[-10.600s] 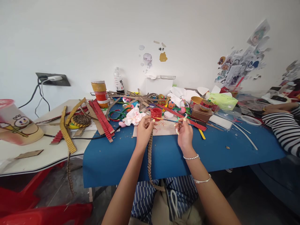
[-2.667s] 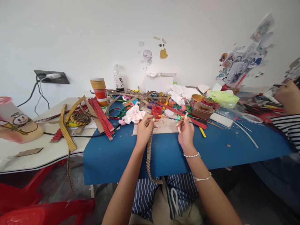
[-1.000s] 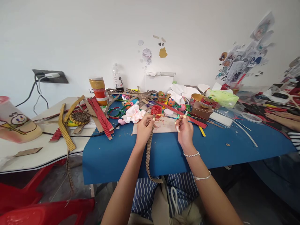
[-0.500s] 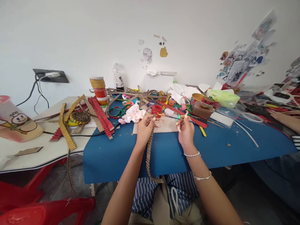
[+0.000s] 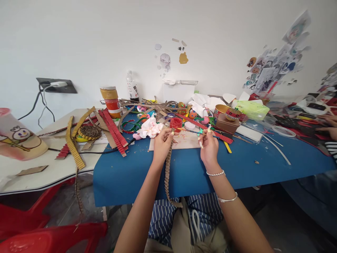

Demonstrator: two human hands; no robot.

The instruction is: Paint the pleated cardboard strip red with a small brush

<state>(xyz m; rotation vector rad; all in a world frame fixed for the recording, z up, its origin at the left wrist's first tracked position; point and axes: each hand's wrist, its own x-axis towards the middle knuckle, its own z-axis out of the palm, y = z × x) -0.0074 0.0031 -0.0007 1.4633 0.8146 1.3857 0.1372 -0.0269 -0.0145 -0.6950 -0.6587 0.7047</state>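
Observation:
My left hand (image 5: 162, 143) pinches the upper end of a brown corrugated cardboard strip (image 5: 167, 175). The strip hangs over the table's front edge and its tail bends across my lap. In my right hand (image 5: 209, 147) is a thin paintbrush (image 5: 193, 131) with a blue handle, its tip pointing left toward the fingers of my left hand. Whether the tip touches the strip is hard to tell. Just beyond my left hand stands a small open pot of red paint (image 5: 176, 123). A paint-spotted white board (image 5: 188, 142) lies beneath both hands.
Red-painted strips (image 5: 113, 130) and yellow ones (image 5: 74, 147) lie to the left. Stacked paint jars (image 5: 111, 102) and a bottle (image 5: 132, 86) stand behind. Crumpled tissue (image 5: 150, 127) sits near my left hand. A brown box (image 5: 228, 123) is at right; a co-worker's hand (image 5: 330, 130) shows at far right.
My hands stay nearly in place, with the brush shifted only slightly. At far right, the co-worker's hands have moved, and less of them shows.

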